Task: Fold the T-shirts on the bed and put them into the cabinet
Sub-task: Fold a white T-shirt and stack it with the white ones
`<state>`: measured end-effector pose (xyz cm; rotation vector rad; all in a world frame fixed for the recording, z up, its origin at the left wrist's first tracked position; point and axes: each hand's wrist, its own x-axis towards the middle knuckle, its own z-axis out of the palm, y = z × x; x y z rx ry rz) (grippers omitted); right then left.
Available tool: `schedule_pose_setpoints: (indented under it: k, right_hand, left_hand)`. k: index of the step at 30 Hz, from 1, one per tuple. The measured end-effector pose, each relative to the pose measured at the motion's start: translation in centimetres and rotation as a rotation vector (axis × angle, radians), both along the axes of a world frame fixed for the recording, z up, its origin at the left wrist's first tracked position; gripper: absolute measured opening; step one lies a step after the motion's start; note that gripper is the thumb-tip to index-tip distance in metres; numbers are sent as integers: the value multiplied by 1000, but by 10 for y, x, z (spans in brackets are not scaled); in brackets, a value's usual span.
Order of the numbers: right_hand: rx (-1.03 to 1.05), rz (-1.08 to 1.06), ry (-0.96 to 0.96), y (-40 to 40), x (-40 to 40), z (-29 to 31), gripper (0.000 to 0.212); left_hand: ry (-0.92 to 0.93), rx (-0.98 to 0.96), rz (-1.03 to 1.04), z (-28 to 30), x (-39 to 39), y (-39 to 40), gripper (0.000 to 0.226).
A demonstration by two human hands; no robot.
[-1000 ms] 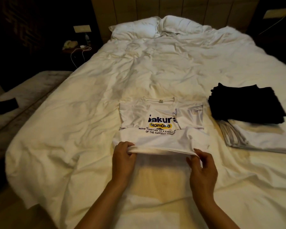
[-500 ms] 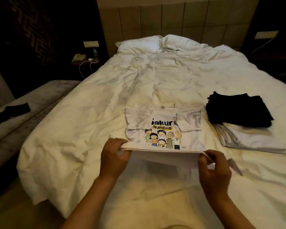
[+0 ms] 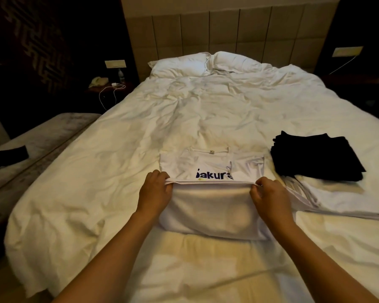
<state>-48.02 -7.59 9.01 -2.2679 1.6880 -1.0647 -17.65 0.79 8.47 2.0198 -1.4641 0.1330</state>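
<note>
Both hands, left hand [image 3: 154,189] and right hand [image 3: 269,194], pinch the hem corners of the white T-shirt [image 3: 210,169], keeping the fold edge straight over its chest.

Folded-up hem covers T-shirt [image 3: 210,167] print below "Sakura"; both forearms cut off by bottom edge.

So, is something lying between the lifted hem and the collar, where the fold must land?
Nothing visible: both hands, left and right, pinch the white T-shirt; only its own print lies ahead before the collar.
</note>
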Motion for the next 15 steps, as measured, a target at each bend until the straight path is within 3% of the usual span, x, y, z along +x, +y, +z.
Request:
schedule_pose_setpoints:
  k: [10, 15]
  right_hand:
    - [70, 32, 181, -109, 26, -38, 18]
    - [133, 33, 221, -163, 33, -55, 22]
  left_hand:
    - [150, 80, 8, -28, 28, -101, 11]
    - [94, 132, -32, -37, 42, -153, 33]
